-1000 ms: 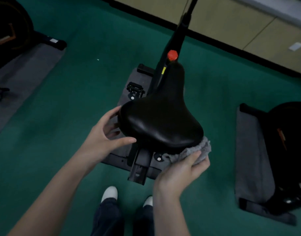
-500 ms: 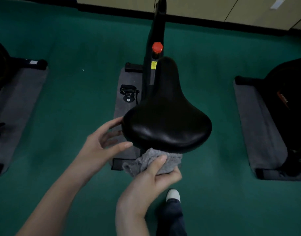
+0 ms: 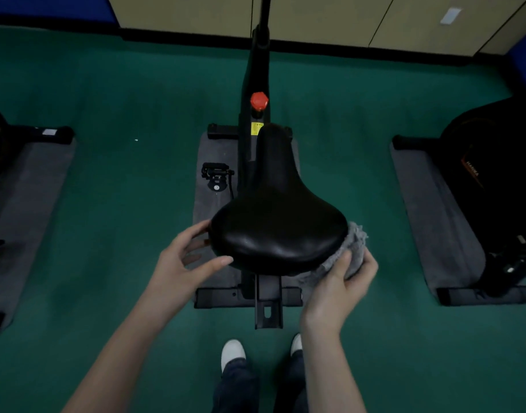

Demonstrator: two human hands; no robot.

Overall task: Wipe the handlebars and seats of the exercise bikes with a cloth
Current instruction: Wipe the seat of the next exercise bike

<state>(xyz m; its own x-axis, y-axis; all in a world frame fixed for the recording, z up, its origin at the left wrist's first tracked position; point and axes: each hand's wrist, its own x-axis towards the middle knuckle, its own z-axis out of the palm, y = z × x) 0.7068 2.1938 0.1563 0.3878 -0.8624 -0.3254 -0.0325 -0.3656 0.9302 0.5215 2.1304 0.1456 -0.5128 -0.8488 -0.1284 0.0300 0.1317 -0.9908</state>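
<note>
Seat (image 3: 278, 234) is centre frame above the grey mat (image 3: 208, 186), long axis running straight away from the person. Its narrow nose points at the red knob (image 3: 259, 101) and the far wall, and its wide rear faces the feet. Right hand (image 3: 342, 281) holds the bunched grey cloth (image 3: 356, 248), thumb over it, pressed against the seat's rear-right edge; left hand (image 3: 181, 263) is spread wide at the rear-left edge, thumb and index tips touching the rim, not closed round it.
</note>
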